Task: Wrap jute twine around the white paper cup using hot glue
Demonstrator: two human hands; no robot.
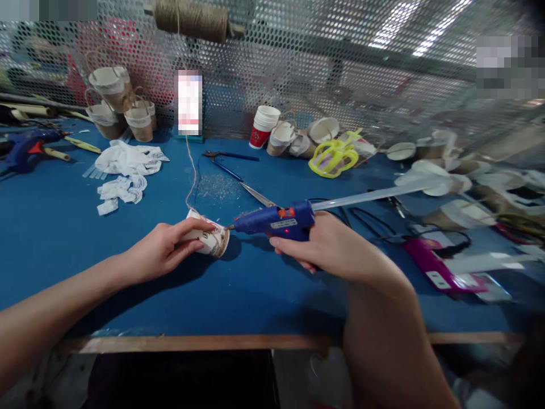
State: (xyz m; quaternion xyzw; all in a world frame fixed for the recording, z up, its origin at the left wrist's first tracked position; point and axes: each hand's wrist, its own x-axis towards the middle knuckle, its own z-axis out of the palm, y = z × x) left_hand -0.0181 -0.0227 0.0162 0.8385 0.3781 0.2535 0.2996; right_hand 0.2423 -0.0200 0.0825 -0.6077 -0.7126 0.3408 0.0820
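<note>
My left hand [168,247] is closed around a small paper cup [212,240] lying on its side on the blue table [63,227]. A strand of jute twine [192,170] runs from the cup up toward a spool [191,20] on the mesh wall. My right hand [330,244] grips a blue hot glue gun [276,218] with a clear glue stick [374,196] poking out of its back. The gun's nozzle touches the cup's base rim.
Scissors [238,173] lie just behind the cup. Twine-wrapped cups [114,102] stand at the back left, a stack of cups [264,125] and a yellow holder [334,156] at the back. White scraps [125,170] lie left, a second glue gun [25,147] far left, more cups and cables right.
</note>
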